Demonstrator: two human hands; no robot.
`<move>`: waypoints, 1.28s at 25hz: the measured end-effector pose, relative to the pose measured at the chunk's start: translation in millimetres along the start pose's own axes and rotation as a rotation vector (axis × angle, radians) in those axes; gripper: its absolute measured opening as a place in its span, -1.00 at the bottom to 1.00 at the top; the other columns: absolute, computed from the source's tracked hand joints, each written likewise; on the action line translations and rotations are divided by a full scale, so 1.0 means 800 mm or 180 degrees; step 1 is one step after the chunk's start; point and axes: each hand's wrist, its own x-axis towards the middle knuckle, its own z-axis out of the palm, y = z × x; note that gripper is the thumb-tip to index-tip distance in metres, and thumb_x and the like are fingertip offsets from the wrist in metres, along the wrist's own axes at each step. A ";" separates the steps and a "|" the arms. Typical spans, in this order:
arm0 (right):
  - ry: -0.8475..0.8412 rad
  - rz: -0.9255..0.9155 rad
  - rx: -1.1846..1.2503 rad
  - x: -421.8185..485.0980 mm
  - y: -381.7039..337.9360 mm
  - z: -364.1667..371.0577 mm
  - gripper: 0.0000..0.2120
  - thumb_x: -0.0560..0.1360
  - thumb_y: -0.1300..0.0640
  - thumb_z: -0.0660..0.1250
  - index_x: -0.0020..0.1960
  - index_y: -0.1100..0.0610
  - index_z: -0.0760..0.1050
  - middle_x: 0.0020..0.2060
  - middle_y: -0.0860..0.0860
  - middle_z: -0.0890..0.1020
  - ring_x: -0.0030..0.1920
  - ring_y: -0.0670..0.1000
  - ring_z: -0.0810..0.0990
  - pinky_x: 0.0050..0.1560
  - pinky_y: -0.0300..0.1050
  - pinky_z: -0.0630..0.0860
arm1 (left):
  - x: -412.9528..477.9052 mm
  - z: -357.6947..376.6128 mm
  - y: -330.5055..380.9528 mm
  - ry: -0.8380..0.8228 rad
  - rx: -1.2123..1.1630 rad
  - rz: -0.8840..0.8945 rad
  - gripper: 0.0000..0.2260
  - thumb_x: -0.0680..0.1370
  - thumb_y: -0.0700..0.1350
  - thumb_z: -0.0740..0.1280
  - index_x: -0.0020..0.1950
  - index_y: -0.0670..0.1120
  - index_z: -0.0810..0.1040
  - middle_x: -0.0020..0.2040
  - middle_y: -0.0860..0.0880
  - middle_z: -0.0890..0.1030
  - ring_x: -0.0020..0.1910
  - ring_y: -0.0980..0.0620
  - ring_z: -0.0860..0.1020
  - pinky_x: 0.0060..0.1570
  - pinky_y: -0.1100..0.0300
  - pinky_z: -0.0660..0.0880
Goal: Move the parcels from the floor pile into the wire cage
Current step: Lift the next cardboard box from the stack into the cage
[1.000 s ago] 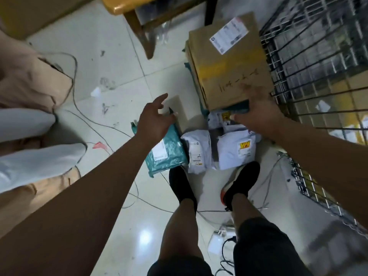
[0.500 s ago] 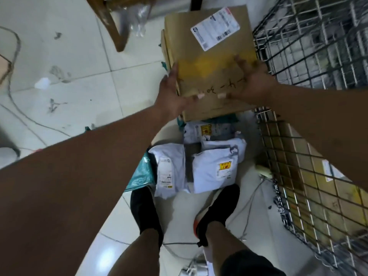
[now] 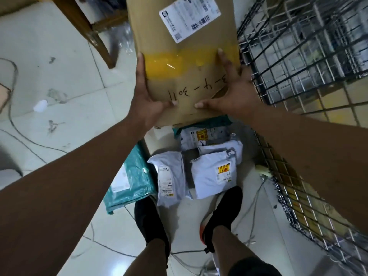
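Squarely, left hand (image 3: 146, 105) and right hand (image 3: 236, 96) clasp a rectangular cardboard box (image 3: 153, 26), glossy yellow tape (image 3: 179, 62) across it.

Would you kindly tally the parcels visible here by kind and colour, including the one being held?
Cardboard box, gripped by left hand and right hand: 1
White poly mailers: 4
Teal poly mailers, one mostly hidden under the box: 2
Total: 7

Handwritten "3-4-3011" on the cardboard box (image 3: 180, 84)
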 end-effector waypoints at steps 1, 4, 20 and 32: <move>0.0069 -0.0026 0.0105 -0.016 -0.019 -0.011 0.28 0.13 -0.39 0.63 0.56 -0.45 -0.18 0.54 0.14 0.05 0.54 0.30 0.19 0.53 0.26 0.26 | -0.012 -0.018 0.026 -0.0069 0.0036 0.0140 0.23 0.36 -0.23 0.66 0.69 0.12 -0.19 0.52 0.29 0.24 0.46 0.25 0.38 0.36 0.08 0.52; 0.0235 -0.0104 0.0248 -0.066 -0.081 -0.055 0.23 0.17 -0.41 0.59 0.53 -0.50 -0.21 0.53 0.12 0.07 0.52 0.31 0.22 0.50 0.28 0.29 | -0.048 -0.067 0.117 -0.0247 0.0131 0.0312 0.25 0.35 -0.15 0.68 0.69 0.10 -0.22 0.56 0.33 0.12 0.52 0.30 0.30 0.43 0.06 0.47; 0.1450 0.0407 0.0567 -0.417 -0.251 -0.443 -0.05 0.40 -0.35 0.46 0.57 -0.41 -0.09 0.57 0.01 0.05 0.51 0.30 0.27 0.44 0.22 0.38 | -0.191 -0.092 0.619 -0.1682 0.1049 0.0684 0.19 0.28 0.07 0.71 0.62 0.42 -0.07 0.51 0.14 0.33 0.47 0.08 0.41 0.48 -0.05 0.40; 0.2189 0.1868 0.1022 -0.546 0.083 -0.458 0.00 0.45 -0.04 0.56 0.58 -0.40 -0.08 0.60 0.10 -0.17 0.56 0.41 0.10 0.55 0.18 0.16 | -0.220 0.364 0.589 -0.2564 0.1489 0.0620 -0.05 0.48 -0.02 0.58 0.68 0.20 0.03 0.61 0.01 0.28 0.47 -0.01 0.36 0.44 -0.03 0.38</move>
